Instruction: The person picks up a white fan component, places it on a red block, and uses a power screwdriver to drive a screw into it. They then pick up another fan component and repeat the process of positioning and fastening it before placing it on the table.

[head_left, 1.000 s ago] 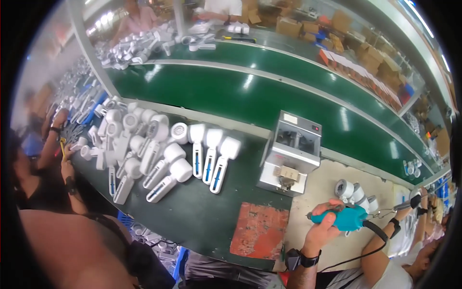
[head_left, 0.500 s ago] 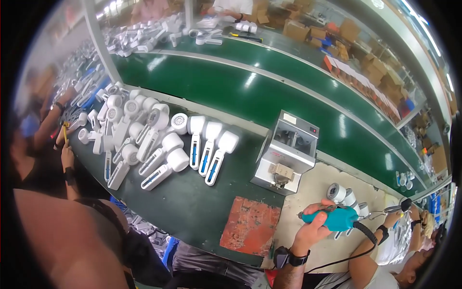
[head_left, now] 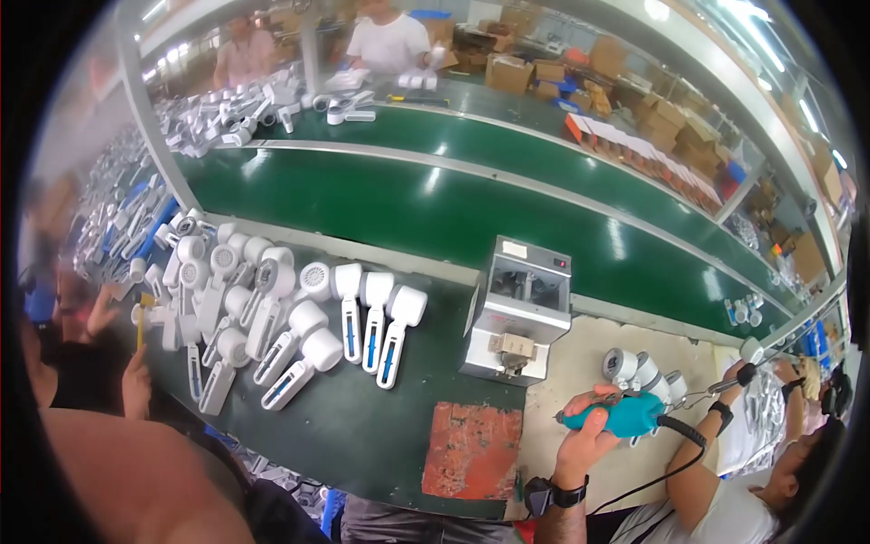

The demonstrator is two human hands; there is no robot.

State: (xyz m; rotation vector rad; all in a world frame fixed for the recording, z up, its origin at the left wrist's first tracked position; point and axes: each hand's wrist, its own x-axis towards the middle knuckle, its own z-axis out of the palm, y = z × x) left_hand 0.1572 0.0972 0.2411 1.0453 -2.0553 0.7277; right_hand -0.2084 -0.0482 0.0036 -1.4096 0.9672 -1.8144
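Observation:
My right hand point(head_left: 587, 435) is wrapped round a teal electric screwdriver point(head_left: 625, 415) with a coiled black cord. Its tip points left, above the pale board, right of a worn red plate point(head_left: 473, 451). A dark watch sits on that wrist. My left hand does not show; only a large blurred arm point(head_left: 145, 476) fills the lower left. On the dark green bench lie many white housings with round heads and long handles. Three in a row point(head_left: 373, 326) have open handles with blue strips inside. Several more round-headed housings point(head_left: 645, 370) stand just beyond the screwdriver.
A silver box-like screw feeder point(head_left: 518, 313) stands at the bench's back edge. Behind runs a green conveyor point(head_left: 362, 204) with metal rails. A co-worker's hand at left holds a yellow-handled tool point(head_left: 140, 331). Another person point(head_left: 725, 471) sits close on the right. Cartons are piled far back.
The whole view has shifted, so the bench appears lower and more of the far side shows. My right hand keeps its hold on the screwdriver. The left co-worker's hands have moved.

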